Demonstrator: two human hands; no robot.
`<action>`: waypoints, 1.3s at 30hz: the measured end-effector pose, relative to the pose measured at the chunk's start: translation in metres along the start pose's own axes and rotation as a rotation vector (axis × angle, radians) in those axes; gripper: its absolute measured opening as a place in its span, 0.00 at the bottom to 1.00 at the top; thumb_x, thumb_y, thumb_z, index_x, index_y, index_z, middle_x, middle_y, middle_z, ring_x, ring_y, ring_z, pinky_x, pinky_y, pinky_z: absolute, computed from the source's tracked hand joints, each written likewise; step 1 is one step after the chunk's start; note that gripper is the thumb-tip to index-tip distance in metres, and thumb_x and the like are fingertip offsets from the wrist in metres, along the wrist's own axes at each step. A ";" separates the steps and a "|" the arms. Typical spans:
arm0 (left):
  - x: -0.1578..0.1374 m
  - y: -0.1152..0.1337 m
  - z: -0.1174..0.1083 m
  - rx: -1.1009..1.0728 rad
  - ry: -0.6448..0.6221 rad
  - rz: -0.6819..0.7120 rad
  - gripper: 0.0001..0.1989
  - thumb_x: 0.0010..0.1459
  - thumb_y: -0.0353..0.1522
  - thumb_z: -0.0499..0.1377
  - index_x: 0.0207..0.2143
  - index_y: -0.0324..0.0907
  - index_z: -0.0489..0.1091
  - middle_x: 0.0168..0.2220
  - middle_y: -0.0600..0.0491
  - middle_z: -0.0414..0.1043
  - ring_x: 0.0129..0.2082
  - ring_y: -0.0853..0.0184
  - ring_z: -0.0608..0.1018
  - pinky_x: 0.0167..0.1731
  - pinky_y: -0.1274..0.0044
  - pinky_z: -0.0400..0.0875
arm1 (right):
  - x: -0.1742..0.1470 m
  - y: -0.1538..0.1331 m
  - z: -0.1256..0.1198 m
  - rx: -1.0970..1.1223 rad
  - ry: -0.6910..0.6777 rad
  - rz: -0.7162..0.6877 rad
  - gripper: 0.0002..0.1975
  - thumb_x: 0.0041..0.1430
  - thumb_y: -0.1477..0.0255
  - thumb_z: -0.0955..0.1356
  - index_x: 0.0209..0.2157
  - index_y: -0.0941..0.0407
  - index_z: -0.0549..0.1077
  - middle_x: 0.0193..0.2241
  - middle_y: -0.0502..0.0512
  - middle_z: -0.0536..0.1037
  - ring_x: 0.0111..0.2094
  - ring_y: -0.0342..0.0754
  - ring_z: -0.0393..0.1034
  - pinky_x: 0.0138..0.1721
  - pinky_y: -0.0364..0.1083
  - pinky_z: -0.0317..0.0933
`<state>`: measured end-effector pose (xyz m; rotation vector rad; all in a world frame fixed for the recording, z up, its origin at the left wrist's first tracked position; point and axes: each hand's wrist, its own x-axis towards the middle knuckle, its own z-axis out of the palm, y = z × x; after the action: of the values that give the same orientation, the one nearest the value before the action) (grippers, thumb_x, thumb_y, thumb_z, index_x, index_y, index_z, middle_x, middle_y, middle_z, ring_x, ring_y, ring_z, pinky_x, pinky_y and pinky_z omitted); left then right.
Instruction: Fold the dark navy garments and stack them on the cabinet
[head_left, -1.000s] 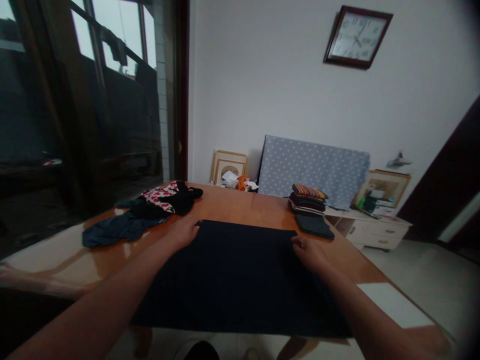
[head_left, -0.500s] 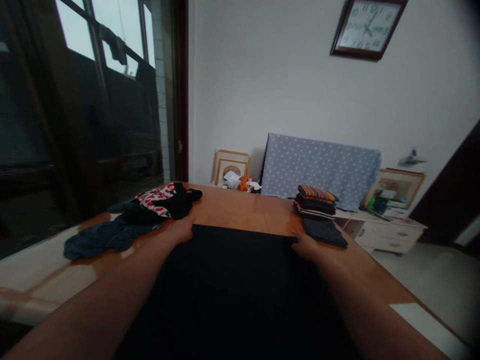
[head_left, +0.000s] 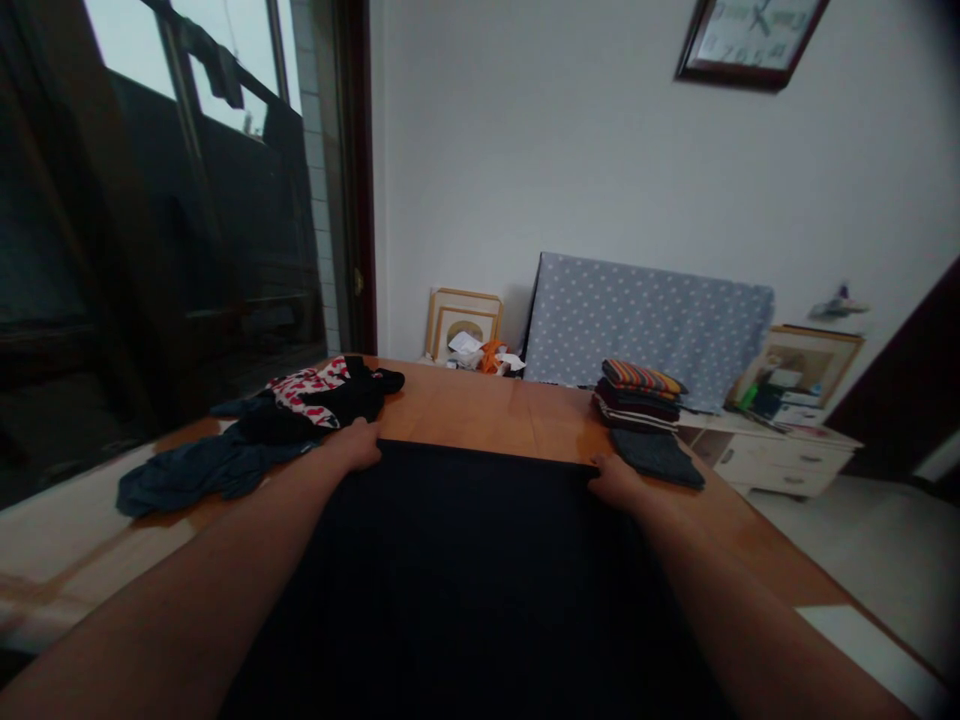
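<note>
A dark navy cloth garment (head_left: pixel 480 570) stretches between my hands, its far edge pulled straight; I cannot tell its exact kind. My left hand (head_left: pixel 361 445) is closed on the far left corner. At the far right corner, my right hand (head_left: pixel 615 480) grips the same edge. Just beyond my left hand lies a loose heap of clothes, with a black, red and white patterned garment (head_left: pixel 311 390) on top of a crumpled blue one (head_left: pixel 195 475). Beside my right hand sits a folded dark grey garment (head_left: pixel 656 457).
Behind the grey garment rises a stack of folded clothes (head_left: pixel 641 395), a striped one on top. The wooden table (head_left: pixel 472 405) runs to the wall. A polka-dot cloth (head_left: pixel 645 320) covers something behind it. A white cabinet (head_left: pixel 787 465) stands at the right.
My view has tilted down slightly and turned a little left. My left hand has shifted slightly left, and both hands still hold the navy garment stretched out.
</note>
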<state>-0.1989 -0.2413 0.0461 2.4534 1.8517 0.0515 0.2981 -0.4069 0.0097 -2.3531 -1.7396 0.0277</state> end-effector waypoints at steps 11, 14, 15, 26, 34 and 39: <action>-0.042 -0.001 -0.007 0.002 0.228 0.107 0.15 0.56 0.31 0.53 0.45 0.41 0.70 0.48 0.41 0.70 0.48 0.53 0.76 0.45 0.66 0.70 | -0.046 -0.017 -0.035 -0.006 0.077 -0.004 0.07 0.52 0.74 0.67 0.35 0.56 0.74 0.38 0.60 0.77 0.39 0.52 0.72 0.37 0.46 0.59; -0.060 -0.009 -0.015 -0.052 0.263 0.156 0.11 0.55 0.31 0.53 0.40 0.43 0.70 0.43 0.45 0.73 0.45 0.56 0.76 0.45 0.69 0.68 | -0.068 -0.017 -0.045 0.056 0.115 0.001 0.06 0.52 0.75 0.67 0.34 0.55 0.73 0.35 0.57 0.77 0.38 0.50 0.71 0.35 0.44 0.57; -0.069 -0.012 -0.018 -0.067 0.277 0.175 0.10 0.54 0.31 0.53 0.38 0.43 0.69 0.41 0.46 0.74 0.43 0.57 0.76 0.44 0.69 0.68 | -0.077 -0.016 -0.048 0.074 0.122 0.001 0.06 0.52 0.75 0.66 0.34 0.55 0.72 0.35 0.56 0.77 0.37 0.50 0.71 0.35 0.44 0.56; -0.190 -0.037 0.005 -0.145 0.406 0.320 0.06 0.55 0.31 0.52 0.36 0.45 0.65 0.37 0.51 0.71 0.40 0.59 0.74 0.41 0.71 0.66 | -0.197 0.002 -0.038 0.133 0.172 -0.028 0.12 0.54 0.74 0.65 0.42 0.54 0.72 0.37 0.55 0.78 0.39 0.50 0.71 0.40 0.45 0.58; -0.216 -0.032 0.032 -0.164 0.402 0.297 0.08 0.54 0.30 0.52 0.38 0.45 0.66 0.41 0.48 0.71 0.44 0.58 0.74 0.46 0.69 0.67 | -0.230 -0.003 -0.021 0.091 0.174 -0.070 0.18 0.57 0.76 0.62 0.47 0.56 0.73 0.48 0.59 0.76 0.50 0.52 0.70 0.50 0.47 0.59; -0.219 -0.030 0.037 -0.182 0.450 0.280 0.08 0.55 0.31 0.52 0.38 0.45 0.67 0.40 0.48 0.71 0.43 0.58 0.74 0.46 0.69 0.67 | -0.231 0.003 -0.013 0.124 0.209 -0.066 0.18 0.58 0.76 0.62 0.48 0.57 0.74 0.51 0.60 0.75 0.52 0.52 0.69 0.52 0.48 0.59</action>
<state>-0.2855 -0.4446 0.0102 2.7035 1.5218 0.8074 0.2329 -0.6281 -0.0035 -2.1263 -1.6641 -0.1142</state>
